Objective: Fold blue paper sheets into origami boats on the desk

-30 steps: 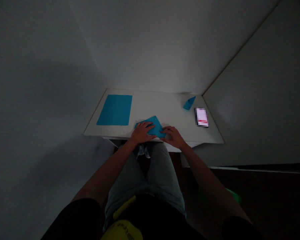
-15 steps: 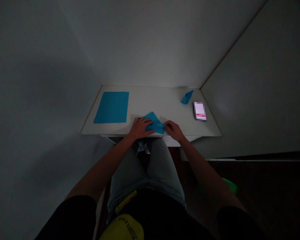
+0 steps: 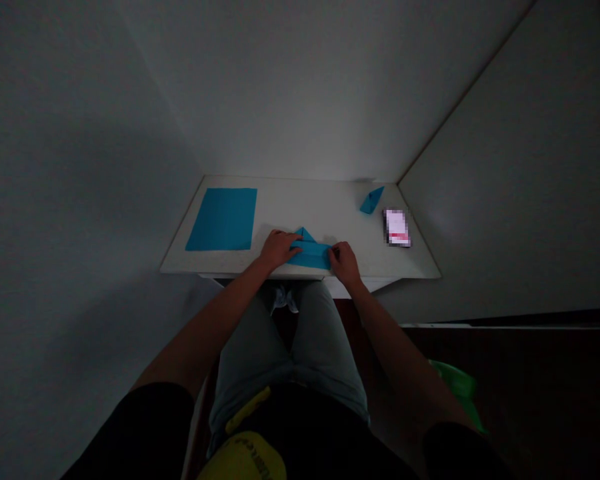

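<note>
A partly folded blue sheet of paper point(image 3: 311, 255) lies near the front edge of the white table. A long band runs across its front, and a small triangular point rises behind it. My left hand point(image 3: 279, 249) is at the paper's left end, thumb on the band and fingers over the upper edge. At the right end, my right hand point(image 3: 345, 262) is closed in a pinch on the band's corner. The paper's left end is partly hidden under my left hand.
A flat blue sheet point(image 3: 223, 220) lies at the table's left. Toward the back right sits a small folded blue paper piece point(image 3: 372, 200), with a phone point(image 3: 397, 227) beside it. Walls border the white table point(image 3: 310, 200). A green object point(image 3: 455, 383) stands low at right.
The paper's front layer has been folded up into a straight band, leaving less of the triangle showing. My left hand's fingers have drawn together; my right hand has moved slightly down.
</note>
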A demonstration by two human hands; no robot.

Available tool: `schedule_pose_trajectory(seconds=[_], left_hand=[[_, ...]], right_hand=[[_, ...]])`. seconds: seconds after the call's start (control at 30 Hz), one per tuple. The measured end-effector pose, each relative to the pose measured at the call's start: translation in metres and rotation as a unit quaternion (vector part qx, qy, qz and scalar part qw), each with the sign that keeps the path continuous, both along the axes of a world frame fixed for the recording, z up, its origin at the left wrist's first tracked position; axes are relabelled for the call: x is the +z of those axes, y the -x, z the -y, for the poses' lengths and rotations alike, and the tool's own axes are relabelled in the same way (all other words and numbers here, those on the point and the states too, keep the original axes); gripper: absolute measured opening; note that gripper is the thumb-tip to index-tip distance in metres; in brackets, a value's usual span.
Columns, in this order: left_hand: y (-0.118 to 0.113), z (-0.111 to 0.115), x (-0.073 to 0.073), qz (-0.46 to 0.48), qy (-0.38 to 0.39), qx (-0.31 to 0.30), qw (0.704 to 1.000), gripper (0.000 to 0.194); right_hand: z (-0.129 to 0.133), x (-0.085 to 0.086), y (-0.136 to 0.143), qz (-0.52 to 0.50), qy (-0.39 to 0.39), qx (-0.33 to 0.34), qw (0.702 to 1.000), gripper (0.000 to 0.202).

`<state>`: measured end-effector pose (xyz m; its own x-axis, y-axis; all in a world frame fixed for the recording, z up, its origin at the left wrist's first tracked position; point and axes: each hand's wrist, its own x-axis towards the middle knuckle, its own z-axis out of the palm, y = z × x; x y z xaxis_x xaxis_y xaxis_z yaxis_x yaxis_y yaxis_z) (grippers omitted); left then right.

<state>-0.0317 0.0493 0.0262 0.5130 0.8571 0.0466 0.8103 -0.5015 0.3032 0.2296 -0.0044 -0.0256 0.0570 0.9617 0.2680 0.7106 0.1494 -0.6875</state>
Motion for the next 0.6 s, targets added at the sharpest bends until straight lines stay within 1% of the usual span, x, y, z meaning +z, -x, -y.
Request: schedule_pose_trajectory(seconds=[0.13, 0.23, 0.37, 0.47, 0.53, 0.57, 0.6], left_hand=[[0.012, -0.007, 0.002, 0.021, 0.021, 0.015, 0.999, 0.041], [0.023, -0.008, -0.001, 0.042, 0.022, 0.033, 0.998, 0.036], [0.033, -0.003, -0.015, 0.055, -0.016, 0.058, 0.997, 0.030], [0.036, 0.006, -0.027, 0.079, -0.046, 0.087, 0.992, 0.030], [0.036, 0.012, -0.031, 0.098, -0.059, 0.112, 0.987, 0.032], [0.035, 0.014, -0.033, 0.103, -0.063, 0.122, 0.985, 0.032], [0.035, 0.016, -0.033, 0.106, -0.066, 0.129, 0.984, 0.032]], right_hand=[[-0.003, -0.004, 0.001, 0.012, -0.004, -0.009, 1.000, 0.009], [-0.004, -0.004, 0.003, 0.012, 0.002, -0.011, 1.000, 0.006], [-0.003, -0.004, 0.004, 0.004, 0.006, -0.019, 1.000, 0.007], [0.002, -0.005, 0.002, -0.021, -0.002, -0.013, 1.000, 0.014], [0.006, 0.001, 0.001, -0.052, -0.002, -0.008, 0.999, 0.021], [0.007, 0.007, 0.002, -0.072, 0.002, -0.005, 0.997, 0.024], [0.007, 0.017, 0.006, -0.095, 0.006, 0.001, 0.995, 0.027]])
